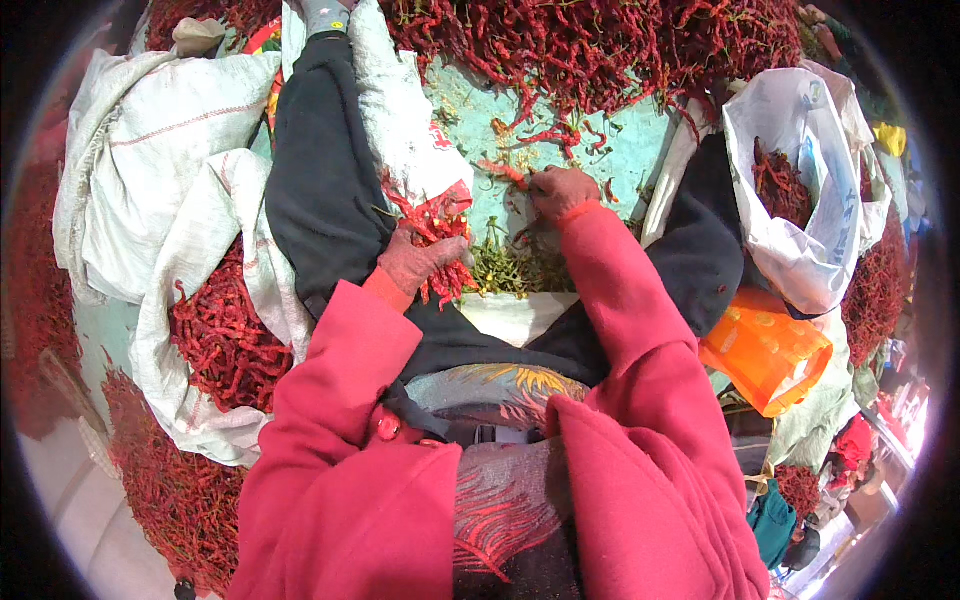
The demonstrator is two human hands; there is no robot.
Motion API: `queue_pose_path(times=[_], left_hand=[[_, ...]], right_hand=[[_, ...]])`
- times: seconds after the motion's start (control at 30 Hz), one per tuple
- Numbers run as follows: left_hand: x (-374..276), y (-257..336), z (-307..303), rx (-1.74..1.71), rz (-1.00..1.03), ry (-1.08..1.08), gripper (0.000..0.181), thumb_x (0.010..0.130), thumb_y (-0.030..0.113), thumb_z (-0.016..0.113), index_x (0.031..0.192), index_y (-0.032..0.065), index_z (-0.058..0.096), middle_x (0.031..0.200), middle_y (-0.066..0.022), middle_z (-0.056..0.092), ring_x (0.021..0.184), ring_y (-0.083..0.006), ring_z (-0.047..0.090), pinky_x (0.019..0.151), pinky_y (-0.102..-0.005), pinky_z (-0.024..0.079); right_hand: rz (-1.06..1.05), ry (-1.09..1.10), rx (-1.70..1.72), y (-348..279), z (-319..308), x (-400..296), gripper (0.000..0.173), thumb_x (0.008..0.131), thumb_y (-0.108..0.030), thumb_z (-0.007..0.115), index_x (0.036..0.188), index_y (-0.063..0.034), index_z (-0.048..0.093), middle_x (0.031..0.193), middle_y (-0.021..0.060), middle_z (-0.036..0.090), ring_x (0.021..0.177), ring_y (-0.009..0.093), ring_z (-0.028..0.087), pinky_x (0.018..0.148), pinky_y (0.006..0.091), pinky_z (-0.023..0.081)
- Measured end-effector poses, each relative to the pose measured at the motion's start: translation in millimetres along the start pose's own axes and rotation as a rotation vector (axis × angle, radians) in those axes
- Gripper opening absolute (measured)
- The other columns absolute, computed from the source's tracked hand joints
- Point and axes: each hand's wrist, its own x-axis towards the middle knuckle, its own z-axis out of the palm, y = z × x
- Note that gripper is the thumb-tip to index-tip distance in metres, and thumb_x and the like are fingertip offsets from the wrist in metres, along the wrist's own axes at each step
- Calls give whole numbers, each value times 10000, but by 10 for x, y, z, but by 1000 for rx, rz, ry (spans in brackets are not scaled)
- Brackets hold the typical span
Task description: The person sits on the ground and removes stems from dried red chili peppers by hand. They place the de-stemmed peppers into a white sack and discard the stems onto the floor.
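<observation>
My left hand is closed around a bunch of red chili peppers, beside my dark trouser leg. To its right, my right hand is over the pale green sheet, fingers curled at the end of a red chili; whether it grips that chili I cannot tell. Between my legs lies a small heap of green stems, partly under my right forearm. A few loose chilies and scattered pale seeds lie beyond my hands on the sheet.
A large heap of red chilies spreads across the far side. On the left, an open white woven sack holds chilies. A white bag with chilies and an orange bag are at right. People are partly visible at the right rim.
</observation>
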Motion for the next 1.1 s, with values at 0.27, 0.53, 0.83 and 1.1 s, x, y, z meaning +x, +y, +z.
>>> queue_pose_path(times=[0.27,0.53,0.83,1.1], left_hand=[[207,-378,-202,41,84,142,431,705,85,695,1102,10,544,937,-104,636,801,-200,621,743,-321,507],[-193,-20,114,-40,133,27,372,716,84,676,1063,12,563,918,-72,628,845,-189,612,783,-327,495],[242,-534,-162,-42,274,133,359,762,220,716,1053,62,578,923,-46,631,722,-143,606,681,-303,513],[211,-483,-39,194,349,-47,535,712,318,650,1166,65,521,1070,-93,579,878,-237,554,766,-364,460]], right_hand=[[166,168,620,14,-132,-416,262,774,-296,624,1011,-185,650,925,36,669,826,256,644,739,344,492],[51,103,122,-171,200,-51,257,768,-303,588,1001,-200,627,1127,24,565,910,281,609,735,413,488],[164,90,1287,-468,-524,-717,290,778,-281,688,956,-53,661,719,6,625,600,65,538,497,234,426],[-264,129,345,-878,-541,-941,233,743,-260,648,930,-122,661,864,113,645,811,306,613,692,379,489]])
